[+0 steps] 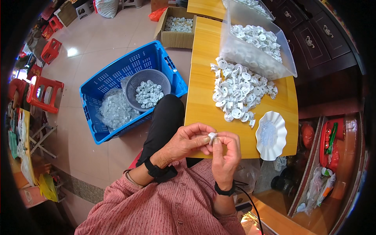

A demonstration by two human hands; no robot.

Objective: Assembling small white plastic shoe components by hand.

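Note:
Between my two hands, over the near edge of the wooden table (203,58), is a small white plastic part (212,135). My left hand (188,141) pinches it from the left with thumb and fingers. From the right, my right hand (226,150) grips it too, its thumb pressed against the part. Just beyond my hands lies a loose heap of similar round white plastic parts (241,88). To the right of my right hand sits a white scalloped dish (281,137) with small, clear-looking pieces in it, too small to make out.
A clear plastic bin (254,58) full of white parts leans at the table's far end. Left of my knee stands a blue crate (88,117) with a grey basket (131,88) of parts and plastic bags (117,107). A cardboard box (176,39) and red stools (45,94) stand beyond.

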